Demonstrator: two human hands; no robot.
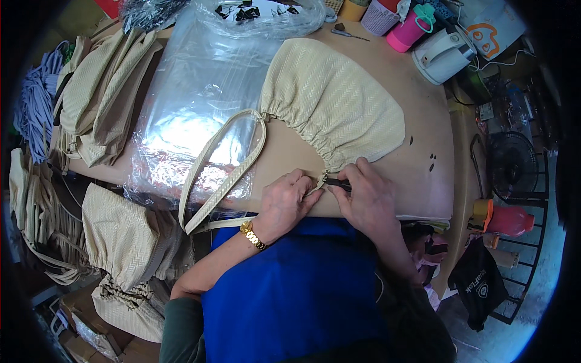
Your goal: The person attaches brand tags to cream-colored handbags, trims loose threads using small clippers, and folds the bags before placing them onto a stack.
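gold link-band watch (252,235) worn just behind the left grip (282,202), dark green sleeve (181,327) seen farther back, blue apron (284,296) worn behind it

Brown table (431,187): cream gathered bag (333,91), clear plastic sheets (196,85), pink bottle (404,37), white kettle (439,57)

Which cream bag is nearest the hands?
The bag right of the clear plastic sheets, beside the left hand and right hand; the other bags lie farther left.

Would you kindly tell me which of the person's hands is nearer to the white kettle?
Right. The right hand is below and left of the white kettle in the picture; the left hand is also below, farther left.
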